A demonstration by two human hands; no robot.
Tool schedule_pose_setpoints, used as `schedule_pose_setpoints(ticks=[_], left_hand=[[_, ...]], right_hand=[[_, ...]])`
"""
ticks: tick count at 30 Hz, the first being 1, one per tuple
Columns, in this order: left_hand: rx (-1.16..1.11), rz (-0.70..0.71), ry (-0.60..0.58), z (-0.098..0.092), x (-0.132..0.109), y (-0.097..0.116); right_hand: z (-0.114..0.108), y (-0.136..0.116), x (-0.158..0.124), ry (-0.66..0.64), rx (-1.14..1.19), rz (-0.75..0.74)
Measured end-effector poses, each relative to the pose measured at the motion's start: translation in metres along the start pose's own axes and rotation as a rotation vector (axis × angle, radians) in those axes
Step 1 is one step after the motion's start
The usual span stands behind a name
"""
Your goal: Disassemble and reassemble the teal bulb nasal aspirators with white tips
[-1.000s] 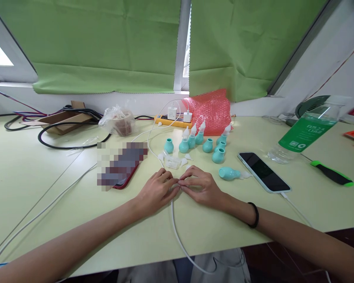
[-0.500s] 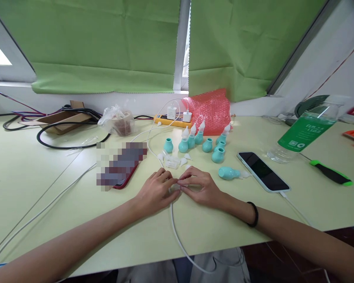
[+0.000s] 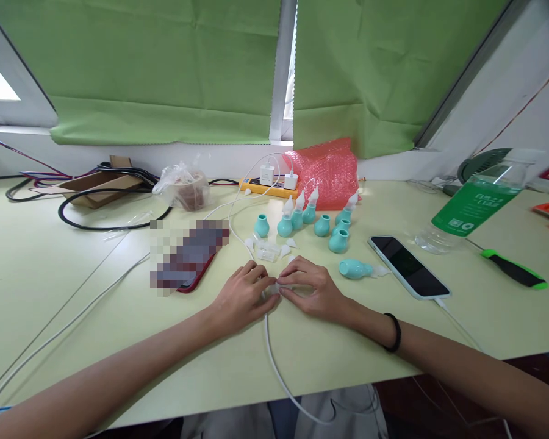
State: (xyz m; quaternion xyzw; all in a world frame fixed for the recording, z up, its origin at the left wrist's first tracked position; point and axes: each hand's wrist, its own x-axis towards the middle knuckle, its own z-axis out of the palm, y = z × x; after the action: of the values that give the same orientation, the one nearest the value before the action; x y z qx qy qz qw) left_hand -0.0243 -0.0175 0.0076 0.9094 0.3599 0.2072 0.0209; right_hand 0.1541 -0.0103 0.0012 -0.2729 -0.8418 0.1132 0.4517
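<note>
My left hand (image 3: 244,296) and my right hand (image 3: 315,289) meet over the table, fingertips pinched together. Between them is a small clear plastic piece (image 3: 269,291), mostly hidden by the fingers. Just beyond lie more clear plastic pieces (image 3: 268,251) and small white tips (image 3: 285,250). Several turquoise squeeze bulbs stand behind these, some bare, like the bulb (image 3: 338,241), others capped with clear nozzles, like the one with a nozzle (image 3: 285,224). Right of my right hand, a turquoise bulb (image 3: 354,269) lies on its side, its clear nozzle pointing right.
A blurred red-edged phone (image 3: 194,259) lies at left, a charging phone (image 3: 409,266) at right. A white cable (image 3: 272,353) runs beneath my hands. Farther back are an orange power strip (image 3: 274,188) and pink bubble wrap (image 3: 327,177). A bottle (image 3: 473,201) and screwdriver (image 3: 515,268) are at right.
My fingers have shifted very slightly around the clear piece, which shows a little more between them. Nothing else has visibly moved.
</note>
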Motion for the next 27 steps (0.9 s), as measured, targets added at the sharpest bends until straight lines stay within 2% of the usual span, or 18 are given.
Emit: schedule_pose_setpoints(ticks=[6, 9, 13, 16, 22, 27], left_hand=[[0.035, 0.021, 0.019, -0.001, 0.0, 0.003], [0.031, 0.029, 0.041, 0.0, 0.0, 0.002], [-0.077, 0.024, 0.183, 0.002, -0.001, -0.002], [-0.196, 0.014, 0.263, 0.001, -0.002, -0.003], [-0.306, -0.035, 0.202, -0.007, -0.001, 0.002], [-0.379, 0.006, 0.162, -0.01, 0.001, 0.003]], right_hand=[[-0.001, 0.001, -0.002, -0.059, -0.08, -0.078], [-0.001, -0.001, -0.004, -0.092, -0.088, -0.068], [-0.002, -0.005, -0.003, -0.072, -0.015, 0.089], [-0.003, -0.005, -0.001, -0.032, -0.006, 0.106], [-0.004, -0.004, -0.002, 0.026, -0.025, -0.048], [-0.004, -0.007, -0.002, 0.047, -0.042, -0.104]])
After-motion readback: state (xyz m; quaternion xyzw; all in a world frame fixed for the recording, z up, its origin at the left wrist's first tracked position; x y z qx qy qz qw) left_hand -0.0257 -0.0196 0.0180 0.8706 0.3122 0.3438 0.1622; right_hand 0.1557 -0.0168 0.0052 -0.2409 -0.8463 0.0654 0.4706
